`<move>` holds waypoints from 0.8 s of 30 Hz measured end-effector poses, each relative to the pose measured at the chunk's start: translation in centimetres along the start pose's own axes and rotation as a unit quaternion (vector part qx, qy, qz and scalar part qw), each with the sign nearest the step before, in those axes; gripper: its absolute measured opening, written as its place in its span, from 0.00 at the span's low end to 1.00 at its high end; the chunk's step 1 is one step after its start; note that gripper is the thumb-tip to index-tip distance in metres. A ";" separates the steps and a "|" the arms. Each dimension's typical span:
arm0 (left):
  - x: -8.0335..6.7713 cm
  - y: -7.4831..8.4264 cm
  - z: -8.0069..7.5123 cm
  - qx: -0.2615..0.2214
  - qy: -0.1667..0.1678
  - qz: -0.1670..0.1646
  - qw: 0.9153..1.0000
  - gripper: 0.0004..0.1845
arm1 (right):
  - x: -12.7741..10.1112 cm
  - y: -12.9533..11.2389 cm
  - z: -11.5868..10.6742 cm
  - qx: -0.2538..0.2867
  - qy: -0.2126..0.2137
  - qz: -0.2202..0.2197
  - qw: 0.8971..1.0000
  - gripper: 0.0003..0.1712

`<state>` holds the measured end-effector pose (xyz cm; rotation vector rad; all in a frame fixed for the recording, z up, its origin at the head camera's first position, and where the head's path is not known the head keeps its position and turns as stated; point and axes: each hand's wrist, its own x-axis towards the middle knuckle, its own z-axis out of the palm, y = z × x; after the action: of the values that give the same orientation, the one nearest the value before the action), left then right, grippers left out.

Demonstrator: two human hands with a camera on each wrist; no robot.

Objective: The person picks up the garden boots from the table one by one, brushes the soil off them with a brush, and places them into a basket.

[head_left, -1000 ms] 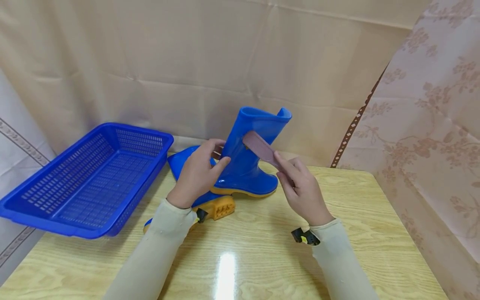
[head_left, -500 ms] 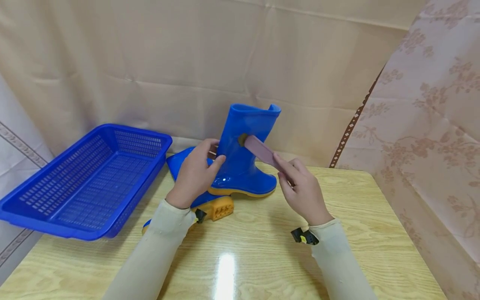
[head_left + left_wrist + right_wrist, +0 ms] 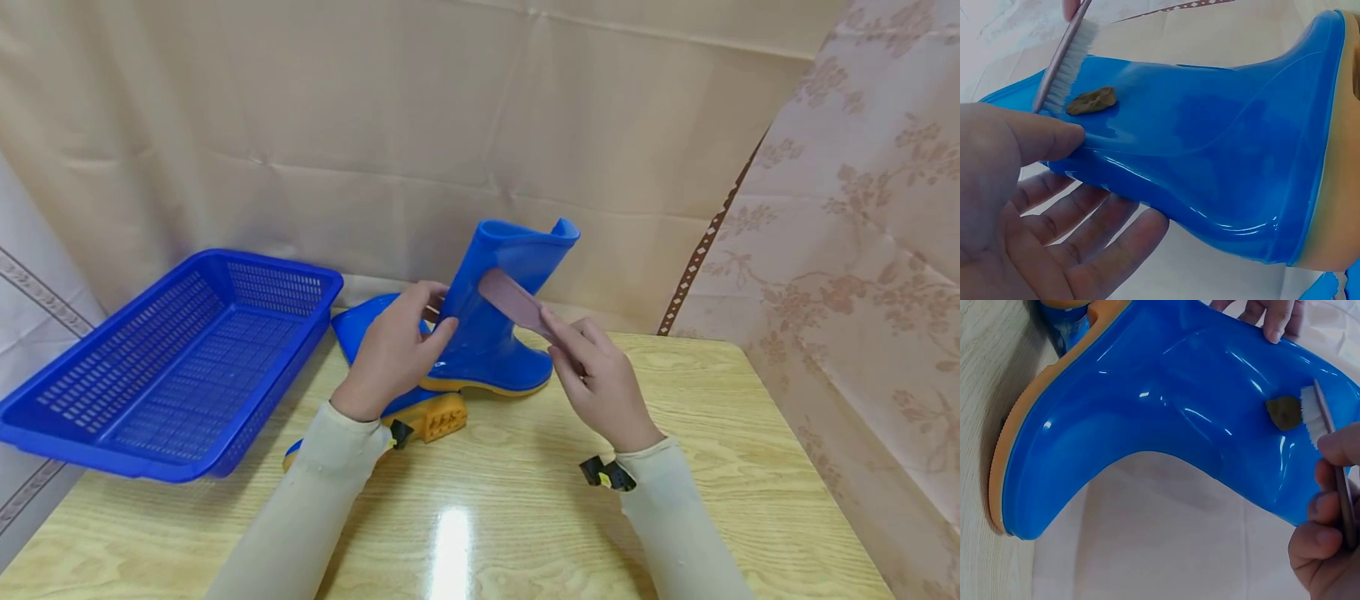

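Your right-hand fingers (image 3: pixel 1325 540) pinch the brush (image 3: pixel 1319 422), bristles just right of the mud spot (image 3: pixel 1284 412); your left hand (image 3: pixel 393 350) clasps the boot (image 3: pixel 495 333) mid-frame.

A blue basket (image 3: pixel 180 367) sits on the wooden table (image 3: pixel 525 517) (far left).

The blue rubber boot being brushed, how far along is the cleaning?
Done: nothing visibly. In hand: left hand steadies the upright blue rubber boot; right hand holds the pink white-bristled brush beside the brown dirt lump. Left: that lump remains stuck on.
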<state>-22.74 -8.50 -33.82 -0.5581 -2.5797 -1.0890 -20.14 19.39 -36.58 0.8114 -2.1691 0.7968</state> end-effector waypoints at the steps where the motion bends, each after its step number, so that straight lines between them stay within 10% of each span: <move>1: 0.0 0.0 0.0 0.000 0.000 -0.002 1.000 0.21 | 0.0 0.0 0.0 -0.004 -0.001 0.002 1.000 0.33; 12: 0.1 -0.2 0.0 -0.008 0.006 -0.056 0.998 0.24 | -0.3 0.3 0.2 -0.048 -0.032 0.060 0.997 0.29; 24: -0.1 0.1 0.1 -0.001 -0.002 0.008 1.000 0.21 | 0.0 0.0 0.3 -0.001 -0.001 0.002 1.000 0.33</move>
<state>-22.59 -8.37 -33.88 -0.5824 -2.5736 -1.0863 -20.19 19.20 -36.76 0.8074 -2.1747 0.7965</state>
